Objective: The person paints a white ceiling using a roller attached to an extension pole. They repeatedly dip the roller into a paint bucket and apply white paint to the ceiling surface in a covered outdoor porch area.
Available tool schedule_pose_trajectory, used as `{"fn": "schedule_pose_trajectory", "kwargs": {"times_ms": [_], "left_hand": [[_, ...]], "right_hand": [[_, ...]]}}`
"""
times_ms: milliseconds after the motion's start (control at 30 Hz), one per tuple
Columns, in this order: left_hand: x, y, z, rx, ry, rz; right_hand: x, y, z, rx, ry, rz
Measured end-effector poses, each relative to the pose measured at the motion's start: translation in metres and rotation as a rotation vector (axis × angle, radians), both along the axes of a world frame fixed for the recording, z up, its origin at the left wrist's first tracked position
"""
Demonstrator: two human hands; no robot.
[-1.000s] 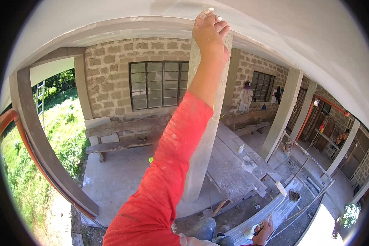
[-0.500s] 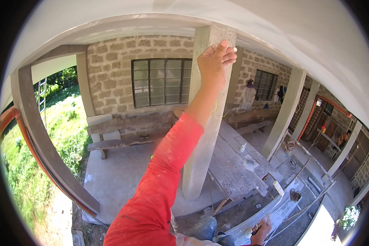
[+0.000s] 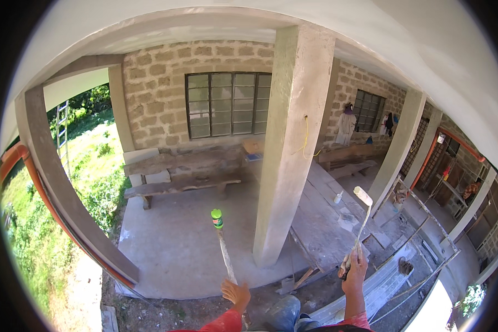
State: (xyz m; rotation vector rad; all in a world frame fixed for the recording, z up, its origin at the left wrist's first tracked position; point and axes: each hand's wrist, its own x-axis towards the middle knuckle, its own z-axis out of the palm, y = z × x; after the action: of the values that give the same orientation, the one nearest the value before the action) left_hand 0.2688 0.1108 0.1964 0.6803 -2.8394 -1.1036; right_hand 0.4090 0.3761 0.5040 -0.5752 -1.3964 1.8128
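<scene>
My right hand (image 3: 355,266) is closed round the handle of a small paint roller (image 3: 363,195), raised at front right with its whitish sleeve upward. Lower and to the left, my left hand (image 3: 236,294) has its fingers apart, beside or over a pale, paint-marked pole (image 3: 226,257). A green cut bottle end (image 3: 217,218) caps the pole's far tip. Whether the palm touches the pole I cannot tell. Straight ahead rises a square concrete column (image 3: 285,144), with a thin yellow cord (image 3: 306,145) hanging on its face.
A plank table (image 3: 321,227) behind the column bears a white bottle (image 3: 338,197). Wooden benches (image 3: 182,187) line the block wall. On the right are a pole railing (image 3: 426,221) and a long metal sheet (image 3: 384,285) holding a brown shoe-like item. A person (image 3: 471,190) is far right.
My left hand has come down from the column's upper part to the pole, its fingers now spread. My right hand has lifted the paint roller higher. The view has shifted slightly.
</scene>
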Motion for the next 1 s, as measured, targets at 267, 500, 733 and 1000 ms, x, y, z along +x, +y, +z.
{"fn": "schedule_pose_trajectory", "kwargs": {"times_ms": [267, 500, 733, 1000], "left_hand": [[0.016, -0.019, -0.058, 0.074, -0.270, -0.022], [-0.003, -0.003, -0.031, 0.071, -0.281, 0.037], [-0.026, 0.003, -0.017, 0.071, -0.292, 0.034], [-0.018, -0.007, -0.031, 0.078, -0.288, 0.041]], "right_hand": [[-0.194, -0.005, 0.172, 0.374, 0.145, 0.323], [-0.341, -0.013, 0.334, 0.532, 0.299, 0.344], [-0.404, -0.034, 0.417, 0.505, 0.394, 0.307], [-0.380, -0.057, 0.402, 0.531, 0.417, 0.250]]}}
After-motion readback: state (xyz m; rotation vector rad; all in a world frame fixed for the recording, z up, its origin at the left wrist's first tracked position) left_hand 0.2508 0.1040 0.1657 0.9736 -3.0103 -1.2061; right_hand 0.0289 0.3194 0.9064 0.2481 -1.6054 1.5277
